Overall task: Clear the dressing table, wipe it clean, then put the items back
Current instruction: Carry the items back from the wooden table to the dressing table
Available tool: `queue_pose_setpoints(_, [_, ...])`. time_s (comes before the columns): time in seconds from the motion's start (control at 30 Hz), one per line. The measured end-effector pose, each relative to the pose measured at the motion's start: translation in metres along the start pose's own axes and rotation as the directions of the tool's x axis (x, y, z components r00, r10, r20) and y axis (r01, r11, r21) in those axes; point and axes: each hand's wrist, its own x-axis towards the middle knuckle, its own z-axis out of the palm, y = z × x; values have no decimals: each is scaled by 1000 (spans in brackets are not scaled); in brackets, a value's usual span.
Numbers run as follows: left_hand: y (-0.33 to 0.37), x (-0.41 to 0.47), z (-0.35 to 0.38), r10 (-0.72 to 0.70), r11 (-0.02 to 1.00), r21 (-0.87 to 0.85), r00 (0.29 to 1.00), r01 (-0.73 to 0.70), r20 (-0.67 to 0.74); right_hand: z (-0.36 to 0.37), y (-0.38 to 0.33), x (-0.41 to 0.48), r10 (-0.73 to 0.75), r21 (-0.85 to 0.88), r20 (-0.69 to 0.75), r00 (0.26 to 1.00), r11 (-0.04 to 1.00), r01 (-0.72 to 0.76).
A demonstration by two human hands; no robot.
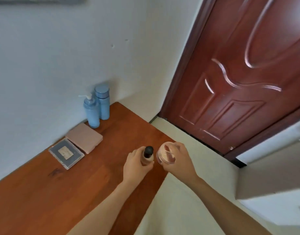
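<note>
Left hand (134,161): fingers (146,165) and thumb curled round the lower body of a beige bottle (146,160), clamped on it. Black cap (148,150) upright, just above the fingers. Contact between bottle base and dressing table (69,197): cannot tell.

Right hand (178,158): fingers (175,147) wrapped round a clear round jar (164,154), clamped on its side from the right. Pale pinkish content visible through the top. Jar just beside the left fingers, apart from the bottle by a narrow gap, at the right edge of the table top.

Beyond the left fingers, well apart, along the wall (52,65): pink flat case (84,138) and clear grey flat case (66,153) with a pale label, edge to edge, both flat on the table.

Farther beyond the same fingers, in the corner: blue pump bottle (91,114) and blue capped bottle (103,104), both upright, close together; touching or not, cannot tell.

Beyond the right fingers, well apart: red-brown panelled door (239,82).
</note>
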Motion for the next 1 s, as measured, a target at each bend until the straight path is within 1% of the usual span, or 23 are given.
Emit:
queue_pose_setpoints(0.07, [27,-7,32,52,999,-9,993,-51,110,-23,30,-29,89,-11,-105,990,996,-91])
queue_pose_setpoints(0.13, [54,-19,66,127,992,-17,970,-127,207,-47,60,-63,182,12,-182,966,983,-183])
queue_pose_setpoints(0.23, [91,-45,114,251,968,-58,915,-246,315,-83,106,-120,266,28,-298,917,962,-271])
queue_pose_setpoints(0.3, [116,-68,146,307,950,-68,876,-304,372,-107,133,-162,339,42,-350,874,937,-346])
queue_pose_setpoints(0.4, [149,-109,194,379,921,-100,811,-375,445,-136,174,-225,397,55,-421,816,908,-414])
queue_pose_setpoints(0.5, [182,-156,242,415,904,-129,765,-407,492,-164,213,-290,454,78,-469,758,876,-476])
queue_pose_setpoints(0.57, [202,-186,274,413,906,-153,745,-394,524,-182,236,-333,480,88,-485,730,858,-506])
queue_pose_setpoints(0.67, [231,-230,324,432,897,-195,696,-396,574,-208,267,-395,488,89,-519,702,848,-523])
queue_pose_setpoints(0.77, [263,-268,365,471,877,-238,654,-417,592,-228,294,-449,545,131,-554,629,804,-580])
queue_pose_setpoints(0.87, [292,-296,400,510,855,-282,608,-436,608,-243,318,-489,563,142,-593,576,777,-613])
queue_pose_setpoints(1.0, [318,-313,443,512,848,-287,550,-445,660,-257,355,-521,613,132,-616,494,699,-703])
